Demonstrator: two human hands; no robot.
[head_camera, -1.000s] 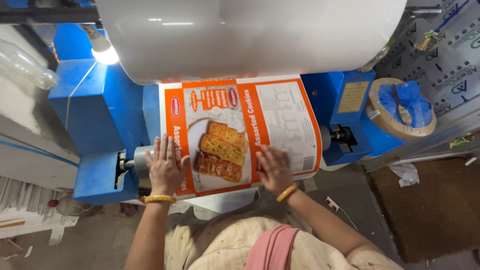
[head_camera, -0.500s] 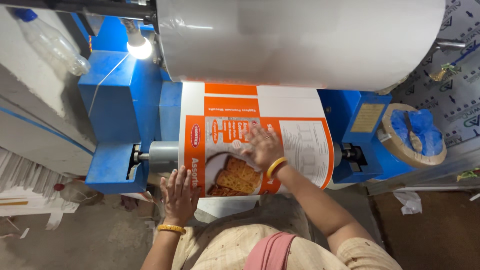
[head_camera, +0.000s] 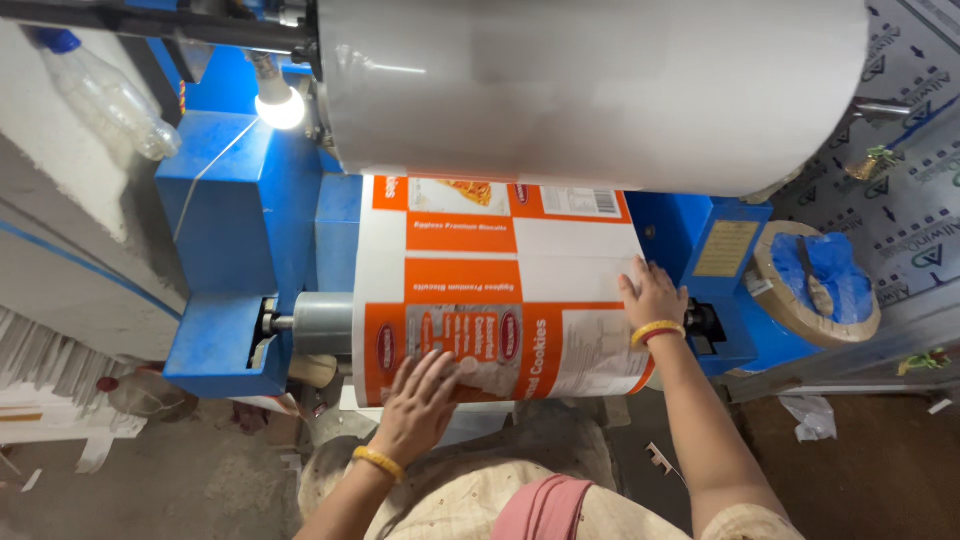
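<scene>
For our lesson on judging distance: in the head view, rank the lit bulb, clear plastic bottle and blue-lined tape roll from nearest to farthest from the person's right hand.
Measured from the right hand:
1. Tape roll, just right of it.
2. Lit bulb, upper left.
3. Plastic bottle, far upper left.

Packaging print workshop: blue roller machine (head_camera: 240, 230), big white film roll (head_camera: 600, 90), printed wrapper web (head_camera: 500, 290), bare bulb (head_camera: 280, 108).

Left hand (head_camera: 418, 402) flat, fingers spread — right hand (head_camera: 652, 297) flat, arm extended.
</scene>
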